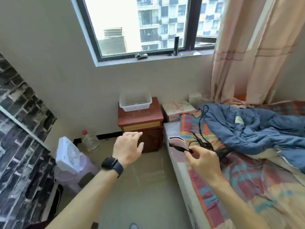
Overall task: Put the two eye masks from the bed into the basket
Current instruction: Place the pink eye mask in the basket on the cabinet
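Observation:
A pink eye mask (177,148) with a black strap hangs at the near edge of the bed (247,187). My right hand (203,160) pinches that black strap between thumb and fingers. A dark bundle (221,152) lies on the sheet just behind the hand; I cannot tell if it is the second mask. My left hand (127,147) hovers over the floor with its fingers spread, holding nothing. The white plastic basket (135,100) stands on the brown nightstand (140,123) against the wall and looks empty.
A blue quilt (255,129) is bunched on the bed, with a black cable (200,123) running across the sheet. Patterned boxes (178,109) sit between nightstand and bed. A white fan (68,154) on a stool and a clear bottle (89,140) stand on the floor at left.

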The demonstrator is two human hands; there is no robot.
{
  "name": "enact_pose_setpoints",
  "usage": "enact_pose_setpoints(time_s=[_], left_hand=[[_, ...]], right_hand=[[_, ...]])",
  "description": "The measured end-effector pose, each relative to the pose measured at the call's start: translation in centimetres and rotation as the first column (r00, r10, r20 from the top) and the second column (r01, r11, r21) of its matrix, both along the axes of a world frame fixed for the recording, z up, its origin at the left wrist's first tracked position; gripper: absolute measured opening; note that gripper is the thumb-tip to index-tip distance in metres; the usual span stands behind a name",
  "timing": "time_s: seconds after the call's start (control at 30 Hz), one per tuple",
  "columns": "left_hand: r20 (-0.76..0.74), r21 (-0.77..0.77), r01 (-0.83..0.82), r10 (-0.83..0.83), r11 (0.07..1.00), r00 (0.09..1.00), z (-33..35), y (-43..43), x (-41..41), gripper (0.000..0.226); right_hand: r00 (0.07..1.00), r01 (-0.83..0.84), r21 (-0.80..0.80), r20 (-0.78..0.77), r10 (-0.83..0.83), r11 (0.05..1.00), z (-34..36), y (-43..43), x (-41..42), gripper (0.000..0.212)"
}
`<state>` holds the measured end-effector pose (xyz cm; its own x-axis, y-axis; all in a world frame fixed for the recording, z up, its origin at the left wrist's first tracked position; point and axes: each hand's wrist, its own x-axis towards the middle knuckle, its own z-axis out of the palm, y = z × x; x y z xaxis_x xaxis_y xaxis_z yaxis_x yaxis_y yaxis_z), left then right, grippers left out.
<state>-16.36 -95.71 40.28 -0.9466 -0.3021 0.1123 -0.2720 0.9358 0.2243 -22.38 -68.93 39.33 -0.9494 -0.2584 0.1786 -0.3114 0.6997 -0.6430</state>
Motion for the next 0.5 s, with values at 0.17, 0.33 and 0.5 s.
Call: enact_pose_setpoints(time_s=[0.17,0.33,0.5], left_hand=[[-0.059,-0.068,-0.123,0.119,0.99,0.991,-0.5,-11.8,-2.5,0.053],[0.003,-0.106,-0.157,0.158,0.982,0.987,-0.7,-21.8,-5.3,0.053],[0.062,-0.094,-0.191,0.197,0.977,0.978,-2.2,-28.3,-8.3,0.052]], right_hand=[[0.983,-0.109,0.087,-0.141,0.121,0.99,0.5,-11.3,-5.1,0.012],[0.979,-0.109,0.102,-0.163,0.125,0.989,1.9,-21.2,-9.4,0.015],[0.975,-0.121,0.099,-0.178,0.137,0.988,2.2,-27.9,-13.9,0.015]])
